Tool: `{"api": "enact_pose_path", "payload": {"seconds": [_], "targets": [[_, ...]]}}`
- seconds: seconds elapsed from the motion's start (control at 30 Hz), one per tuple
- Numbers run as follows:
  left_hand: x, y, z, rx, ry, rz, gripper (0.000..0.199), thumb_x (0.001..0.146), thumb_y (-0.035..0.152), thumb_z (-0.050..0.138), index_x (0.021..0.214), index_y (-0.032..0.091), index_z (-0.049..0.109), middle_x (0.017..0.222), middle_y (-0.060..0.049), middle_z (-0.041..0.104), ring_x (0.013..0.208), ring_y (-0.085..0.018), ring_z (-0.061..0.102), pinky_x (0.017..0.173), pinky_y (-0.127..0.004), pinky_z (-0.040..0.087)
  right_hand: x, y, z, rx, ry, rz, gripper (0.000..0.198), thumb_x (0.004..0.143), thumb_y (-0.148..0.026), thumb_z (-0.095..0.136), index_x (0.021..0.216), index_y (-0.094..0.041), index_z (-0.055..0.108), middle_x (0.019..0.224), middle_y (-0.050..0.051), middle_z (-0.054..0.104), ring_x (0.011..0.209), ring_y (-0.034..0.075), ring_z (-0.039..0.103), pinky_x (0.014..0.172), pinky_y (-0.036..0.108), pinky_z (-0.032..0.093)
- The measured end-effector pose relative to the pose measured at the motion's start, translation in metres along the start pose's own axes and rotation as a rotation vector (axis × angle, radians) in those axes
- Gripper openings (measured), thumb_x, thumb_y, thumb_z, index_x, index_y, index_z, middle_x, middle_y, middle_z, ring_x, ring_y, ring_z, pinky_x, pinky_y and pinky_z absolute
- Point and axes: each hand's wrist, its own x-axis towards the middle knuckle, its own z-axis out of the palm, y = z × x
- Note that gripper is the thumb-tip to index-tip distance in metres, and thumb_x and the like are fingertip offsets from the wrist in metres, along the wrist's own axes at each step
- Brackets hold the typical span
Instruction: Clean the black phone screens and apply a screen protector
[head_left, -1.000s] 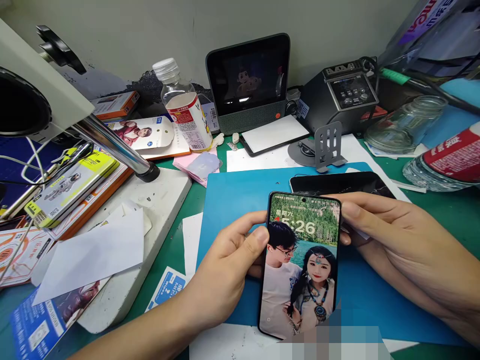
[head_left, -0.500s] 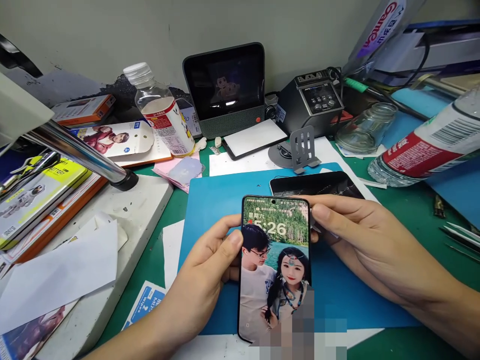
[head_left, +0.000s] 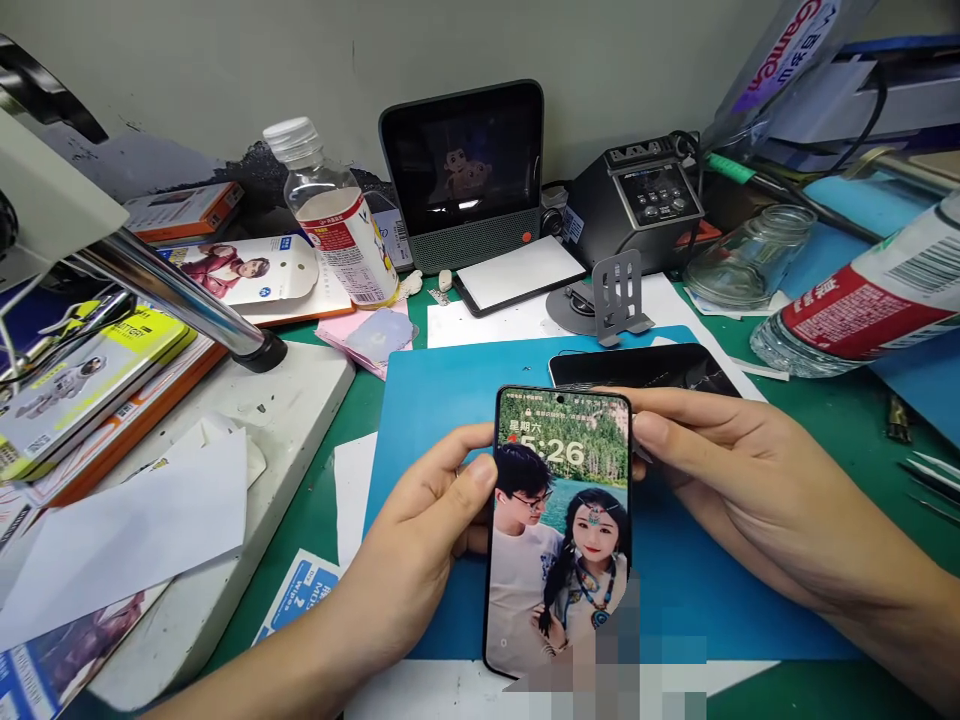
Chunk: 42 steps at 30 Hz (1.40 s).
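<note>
A smartphone [head_left: 559,560] with its screen lit stands upright between my hands, showing a photo of two people and the time. My left hand [head_left: 412,540] is closed on its left edge, thumb along the side and the other fingers partly behind. With thumb and fingers, my right hand [head_left: 742,480] pinches the upper right edge. Behind the phone's top lies a second phone [head_left: 652,368], black-screened with crack-like lines, on the blue mat [head_left: 435,390]. Pixelated blocks cover the lit phone's lower right corner.
At the back stand a drink bottle [head_left: 346,245], a smart display [head_left: 463,160], a black control box [head_left: 637,200] and a grey phone stand [head_left: 619,300]. A water bottle [head_left: 847,300] leans at right, near tweezers [head_left: 934,475]. Boxes and a lamp pole [head_left: 187,295] occupy the left.
The whole view has shifted slightly, so things sit farther right in the picture. Both hands keep their hold on the smartphone. A small icon near the top of its screen now looks like a padlock.
</note>
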Motion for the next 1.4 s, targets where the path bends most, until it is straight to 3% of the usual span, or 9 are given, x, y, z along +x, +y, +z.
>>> {"api": "enact_pose_path", "payload": {"seconds": [0.3, 0.4, 0.63, 0.93, 1.2, 1.4], "targets": [[0.003, 0.0, 0.0, -0.028, 0.057, 0.09, 0.028, 0.101, 0.036, 0.058, 0.126, 0.024, 0.063, 0.09, -0.005, 0.075, 0.073, -0.014, 0.071, 0.064, -0.021, 0.055, -0.005, 0.011, -0.007, -0.045, -0.215, 0.033, 0.037, 0.092, -0.04, 0.07, 0.128, -0.034, 0.072, 0.099, 0.004, 0.076, 0.082, 0.019, 0.065, 0.081, 0.036, 0.056], [0.003, 0.001, 0.001, -0.049, 0.061, 0.092, 0.028, 0.1, 0.033, 0.059, 0.127, 0.023, 0.063, 0.088, -0.004, 0.074, 0.071, -0.013, 0.071, 0.064, -0.02, 0.055, -0.004, 0.012, -0.006, -0.079, -0.21, 0.041, 0.04, 0.091, -0.044, 0.07, 0.13, -0.032, 0.071, 0.102, 0.005, 0.076, 0.087, 0.021, 0.067, 0.081, 0.037, 0.057], [0.003, 0.003, 0.002, -0.067, 0.063, 0.091, 0.023, 0.103, 0.028, 0.053, 0.122, 0.022, 0.063, 0.078, -0.002, 0.071, 0.069, -0.013, 0.07, 0.066, -0.02, 0.056, -0.005, 0.009, -0.002, -0.015, -0.262, 0.038, 0.042, 0.09, -0.038, 0.072, 0.133, -0.038, 0.068, 0.135, 0.001, 0.068, 0.113, 0.026, 0.069, 0.094, 0.038, 0.06], [0.002, 0.003, 0.002, -0.053, 0.086, 0.117, 0.016, 0.101, 0.028, 0.055, 0.112, 0.02, 0.063, 0.086, -0.002, 0.069, 0.068, -0.011, 0.066, 0.06, -0.02, 0.056, -0.004, 0.01, 0.007, -0.017, -0.219, -0.01, 0.049, 0.089, -0.036, 0.075, 0.137, -0.039, 0.063, 0.135, 0.001, 0.068, 0.115, 0.026, 0.07, 0.09, 0.034, 0.063], [0.002, 0.003, -0.001, -0.063, 0.054, 0.129, 0.012, 0.101, 0.025, 0.053, 0.108, 0.02, 0.062, 0.079, 0.0, 0.067, 0.065, -0.01, 0.065, 0.06, -0.019, 0.056, -0.004, 0.011, 0.009, 0.01, -0.217, -0.006, 0.047, 0.088, -0.037, 0.076, 0.134, -0.038, 0.066, 0.138, 0.001, 0.066, 0.124, 0.028, 0.065, 0.105, 0.041, 0.057], [0.003, 0.002, -0.003, -0.031, 0.047, 0.152, 0.016, 0.102, 0.024, 0.053, 0.111, 0.02, 0.065, 0.089, -0.002, 0.073, 0.071, -0.009, 0.069, 0.068, -0.017, 0.058, -0.003, 0.012, 0.007, -0.01, -0.22, 0.007, 0.049, 0.086, -0.039, 0.078, 0.134, -0.038, 0.066, 0.133, 0.002, 0.069, 0.123, 0.03, 0.065, 0.097, 0.042, 0.06]]}}
